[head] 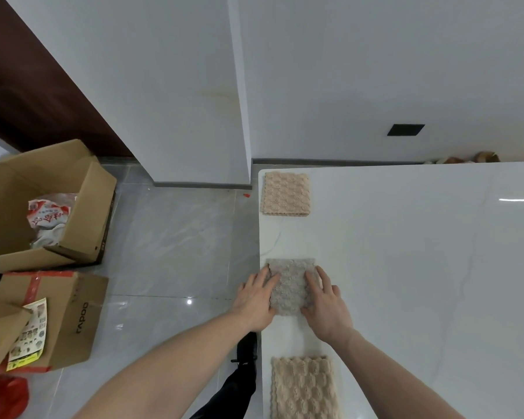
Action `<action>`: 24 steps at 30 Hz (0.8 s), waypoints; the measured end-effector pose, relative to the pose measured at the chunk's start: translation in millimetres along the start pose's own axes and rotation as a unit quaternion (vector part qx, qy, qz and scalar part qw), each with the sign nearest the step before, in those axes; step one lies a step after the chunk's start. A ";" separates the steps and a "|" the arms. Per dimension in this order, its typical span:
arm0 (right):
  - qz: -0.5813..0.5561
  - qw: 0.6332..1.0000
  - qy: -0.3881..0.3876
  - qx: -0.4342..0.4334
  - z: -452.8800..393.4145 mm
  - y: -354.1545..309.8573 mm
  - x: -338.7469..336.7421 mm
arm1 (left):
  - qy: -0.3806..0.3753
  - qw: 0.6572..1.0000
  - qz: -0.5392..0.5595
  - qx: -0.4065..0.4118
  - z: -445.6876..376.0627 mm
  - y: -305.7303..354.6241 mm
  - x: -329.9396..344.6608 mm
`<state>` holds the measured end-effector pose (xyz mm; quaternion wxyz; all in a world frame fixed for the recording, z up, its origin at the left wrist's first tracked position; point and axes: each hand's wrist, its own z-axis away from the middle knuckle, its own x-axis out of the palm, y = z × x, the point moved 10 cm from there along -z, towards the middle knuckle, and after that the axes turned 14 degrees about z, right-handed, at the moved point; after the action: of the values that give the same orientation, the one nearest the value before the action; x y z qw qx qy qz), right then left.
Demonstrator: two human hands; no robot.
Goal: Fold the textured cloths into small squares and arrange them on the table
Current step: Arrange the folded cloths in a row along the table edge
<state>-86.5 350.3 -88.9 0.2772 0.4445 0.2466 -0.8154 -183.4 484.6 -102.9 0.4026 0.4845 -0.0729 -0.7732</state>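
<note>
Three folded textured cloths lie in a row along the left edge of the white table (406,267). A grey cloth (290,282) sits in the middle as a small square. My left hand (254,300) rests flat on its left side and my right hand (327,306) on its right side, fingers straight and pressing down. A beige folded cloth (286,193) lies at the far corner. Another beige folded cloth (304,388) lies nearest me, cut off by the frame's bottom edge.
On the grey tiled floor to the left stand an open cardboard box (43,207) with bags inside and a second box (58,322). A red bag (3,397) sits at bottom left. White walls rise behind the table.
</note>
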 end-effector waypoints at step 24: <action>0.017 0.997 -0.063 -0.045 -13.4 -16.0 3.6 | 0.114 0.989 0.078 -0.050 -61.6 17.7 -115.3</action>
<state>-91.0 369.7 -96.0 0.3260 0.3834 0.2577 -0.8248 -100.1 569.9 -46.4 0.4907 0.5415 -0.0253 -0.6822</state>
